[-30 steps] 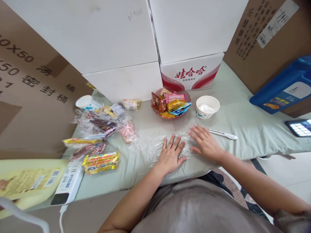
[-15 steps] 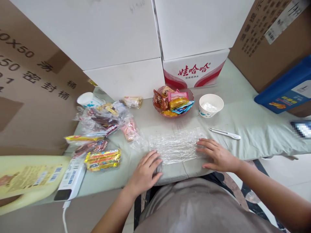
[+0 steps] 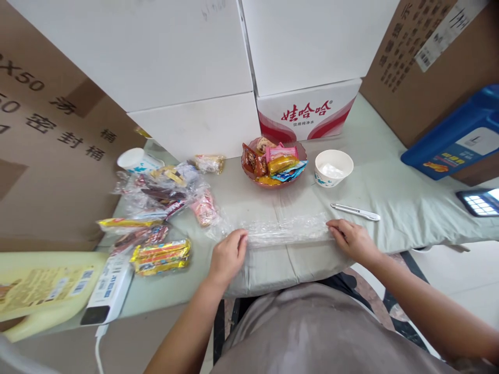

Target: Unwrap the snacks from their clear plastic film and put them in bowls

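A crinkled clear plastic bag [image 3: 286, 231] is stretched out flat between my two hands, near the table's front edge. My left hand [image 3: 229, 255] pinches its left end, fingers closed. At the right end my right hand [image 3: 352, 240] grips the plastic between thumb and fingers. A white box cutter [image 3: 355, 212] lies just beyond my right hand. Behind the bag stands a pink glass bowl [image 3: 255, 182] heaped with wrapped snacks [image 3: 281, 160]. To the bowl's right is a paper cup [image 3: 334, 179] with something white and clear inside.
On the left lie a heap of snack wrappers [image 3: 163, 189], a yellow snack pack [image 3: 160, 257], a tipped paper cup [image 3: 138, 161], a white power bank [image 3: 111, 288] and a pale yellow jug [image 3: 50, 285]. White boxes [image 3: 195, 124] wall the back. A blue bottle [image 3: 456, 135] and phone [image 3: 479, 201] are right.
My hands have gone from lying with fingers spread on the plastic to pinching its two ends. The plastic is now narrower from front to back.
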The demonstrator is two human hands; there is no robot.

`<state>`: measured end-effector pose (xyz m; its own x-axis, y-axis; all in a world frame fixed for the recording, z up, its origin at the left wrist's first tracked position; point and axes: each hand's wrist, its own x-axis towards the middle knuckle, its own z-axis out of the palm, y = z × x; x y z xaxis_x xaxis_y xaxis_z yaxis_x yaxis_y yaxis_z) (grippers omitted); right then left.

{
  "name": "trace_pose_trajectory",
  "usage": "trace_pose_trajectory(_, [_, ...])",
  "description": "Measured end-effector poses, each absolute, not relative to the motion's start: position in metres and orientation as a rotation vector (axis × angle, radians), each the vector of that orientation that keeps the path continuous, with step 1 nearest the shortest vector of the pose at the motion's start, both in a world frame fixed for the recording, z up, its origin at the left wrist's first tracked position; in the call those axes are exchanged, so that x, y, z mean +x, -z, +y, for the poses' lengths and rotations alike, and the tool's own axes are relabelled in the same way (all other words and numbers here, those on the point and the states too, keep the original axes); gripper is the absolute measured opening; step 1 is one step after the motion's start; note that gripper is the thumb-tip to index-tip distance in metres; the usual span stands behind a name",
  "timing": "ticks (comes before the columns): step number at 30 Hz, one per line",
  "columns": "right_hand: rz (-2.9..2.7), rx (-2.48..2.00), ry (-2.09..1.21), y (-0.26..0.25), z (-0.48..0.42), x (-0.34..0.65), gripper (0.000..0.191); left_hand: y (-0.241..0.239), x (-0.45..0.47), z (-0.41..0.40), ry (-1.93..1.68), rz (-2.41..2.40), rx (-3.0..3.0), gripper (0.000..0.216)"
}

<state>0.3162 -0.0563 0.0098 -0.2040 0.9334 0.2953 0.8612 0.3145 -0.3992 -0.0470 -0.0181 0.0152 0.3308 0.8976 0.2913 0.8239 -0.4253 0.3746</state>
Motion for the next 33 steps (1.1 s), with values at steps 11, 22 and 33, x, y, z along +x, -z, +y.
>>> trace_pose_trajectory(11, [-2.124,-1.931,0.122,-0.006,-0.027,0.299,0.035,-0.013,-0.021,0.006,-0.535,2.019,2.484,0.024])
trace_pose_trajectory(22, [-2.654,-1.348,-0.066,0.009,-0.037,0.260,0.081,0.016,0.028,-0.031,-0.222,1.572,2.644,0.082])
trace_pose_trajectory(33, [-2.541,-1.370,-0.049,0.008,-0.098,0.325,0.074,-0.009,0.040,-0.059,-0.469,1.459,2.546,0.044])
